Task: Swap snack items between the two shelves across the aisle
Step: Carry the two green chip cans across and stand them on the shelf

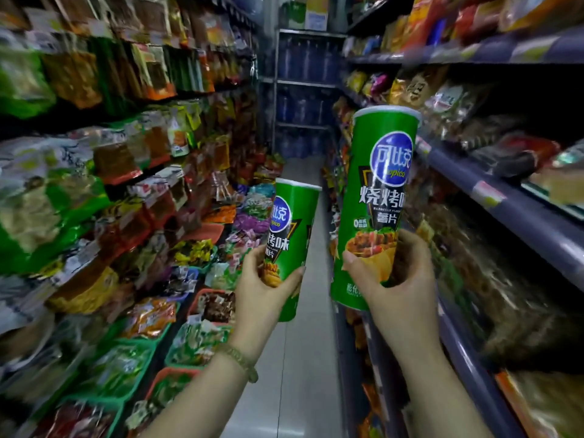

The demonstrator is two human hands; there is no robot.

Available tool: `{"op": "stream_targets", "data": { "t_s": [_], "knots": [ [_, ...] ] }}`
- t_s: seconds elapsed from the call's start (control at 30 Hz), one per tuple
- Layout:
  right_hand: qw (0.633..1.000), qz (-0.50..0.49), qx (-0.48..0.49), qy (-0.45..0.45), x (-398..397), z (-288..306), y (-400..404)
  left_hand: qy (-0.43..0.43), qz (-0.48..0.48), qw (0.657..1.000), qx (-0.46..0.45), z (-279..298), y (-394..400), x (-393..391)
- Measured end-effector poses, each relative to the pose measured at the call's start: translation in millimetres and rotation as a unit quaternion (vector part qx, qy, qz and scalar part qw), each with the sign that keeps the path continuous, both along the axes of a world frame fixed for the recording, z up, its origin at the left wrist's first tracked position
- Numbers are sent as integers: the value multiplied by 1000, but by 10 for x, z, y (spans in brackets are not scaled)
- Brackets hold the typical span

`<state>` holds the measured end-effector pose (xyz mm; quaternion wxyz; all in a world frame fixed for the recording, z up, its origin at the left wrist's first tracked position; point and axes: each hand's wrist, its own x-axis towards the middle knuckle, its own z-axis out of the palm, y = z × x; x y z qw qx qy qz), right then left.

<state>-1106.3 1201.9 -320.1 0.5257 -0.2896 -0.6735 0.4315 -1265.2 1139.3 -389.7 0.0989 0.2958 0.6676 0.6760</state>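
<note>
Between the shelves, left hand (265,289) grips one green crisp tube (292,238); right hand (398,279) grips a taller-looking one (379,184).

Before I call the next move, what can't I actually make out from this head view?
- Left shelf packets: motion-blurred, labels unreadable.
- Right grey metal shelf: goods dark and smeared.
- Shorter green crisp tube in left hand: base hidden by fingers.
- Taller green crisp tube in right hand: lower label covered.

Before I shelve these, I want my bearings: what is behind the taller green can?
Behind the taller green can in the right hand: right-side shelves with blurred snack bags. The can covers whatever sits directly behind it.
</note>
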Motion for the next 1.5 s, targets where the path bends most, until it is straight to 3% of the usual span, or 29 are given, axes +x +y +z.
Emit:
{"op": "stream_targets", "data": {
  "t_s": [0.4,0.73,1.17,1.5],
  "knots": [
    [998,23,14,-53,-1956,-106,2401,28,66,997,-18,-142,2209,-1980],
    [999,-12,4,-32,-3625,241,4298,41,11,999,-3,136,4438,-3822],
    [999,-42,18,5,-5023,408,6978,41,-49,997,41,265,7457,-5238],
    [996,-85,-2,-9,-5823,445,8434,26,-99,993,66,378,9101,-6095]
  ]
}}
